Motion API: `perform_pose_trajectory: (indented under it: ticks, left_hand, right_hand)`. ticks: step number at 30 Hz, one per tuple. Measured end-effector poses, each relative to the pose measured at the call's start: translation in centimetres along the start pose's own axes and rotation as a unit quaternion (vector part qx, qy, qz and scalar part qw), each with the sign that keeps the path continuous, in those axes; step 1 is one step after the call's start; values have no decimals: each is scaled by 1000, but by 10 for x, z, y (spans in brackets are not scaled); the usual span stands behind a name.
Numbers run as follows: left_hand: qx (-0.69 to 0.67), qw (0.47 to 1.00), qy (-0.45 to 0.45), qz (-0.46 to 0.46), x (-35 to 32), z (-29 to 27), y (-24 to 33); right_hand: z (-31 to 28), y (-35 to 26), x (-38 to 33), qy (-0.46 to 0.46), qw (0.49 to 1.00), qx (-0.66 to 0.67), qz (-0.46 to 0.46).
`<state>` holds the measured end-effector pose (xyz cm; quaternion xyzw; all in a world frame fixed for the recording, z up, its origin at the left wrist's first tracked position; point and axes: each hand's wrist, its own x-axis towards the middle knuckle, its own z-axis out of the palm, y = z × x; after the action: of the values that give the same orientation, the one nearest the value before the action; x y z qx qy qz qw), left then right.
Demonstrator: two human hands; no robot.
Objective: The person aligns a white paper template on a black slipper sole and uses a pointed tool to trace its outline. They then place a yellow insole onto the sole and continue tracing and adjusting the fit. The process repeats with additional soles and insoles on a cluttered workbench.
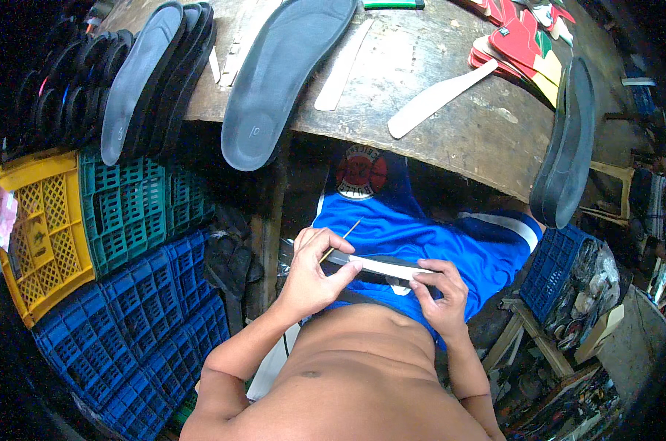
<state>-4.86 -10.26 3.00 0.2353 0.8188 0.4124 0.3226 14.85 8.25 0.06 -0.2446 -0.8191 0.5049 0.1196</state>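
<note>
A worn wooden workbench (450, 81) curves across the top, with dark shoe soles (278, 73) hanging over its edge and pale strips (439, 95) lying on it. Stacked plastic crates (127, 213) stand at the left. Over the blue shorts (436, 235), both hands hold a narrow strap (380, 264): the right hand (443, 294) pinches its end, while the left hand (314, 272) grips the other end and what seems a thin stick (342, 240).

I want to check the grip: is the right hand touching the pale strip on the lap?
Touching. The head view shows the right hand with fingertips pressed on the end of the pale strip, no gap visible.
</note>
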Motion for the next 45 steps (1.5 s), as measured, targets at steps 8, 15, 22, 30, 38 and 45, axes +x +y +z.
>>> perform_pose_trajectory:
  ticks: [8,15,22,30,38,45]
  left_hand:
    - [-39,993,-58,-91,-2,-8,-8]
    - [-77,991,-61,-92,2,-13,-19]
    - [-122,976,-64,-167,0,-15,-14]
    - [-131,979,-111,-108,8,-40,2]
    - [-122,966,-51,220,25,0,42]
    - [-84,931,-140,325,33,46,50]
  right_hand:
    - [0,-1,0,-17,1000,-8,-9]
    - [-10,20,-6,40,991,45,117]
    - [11,31,-17,86,975,147,143]
    - [13,11,-11,98,979,105,142]
    - [9,-12,-2,92,983,70,146]
    - [10,-25,5,118,981,45,145]
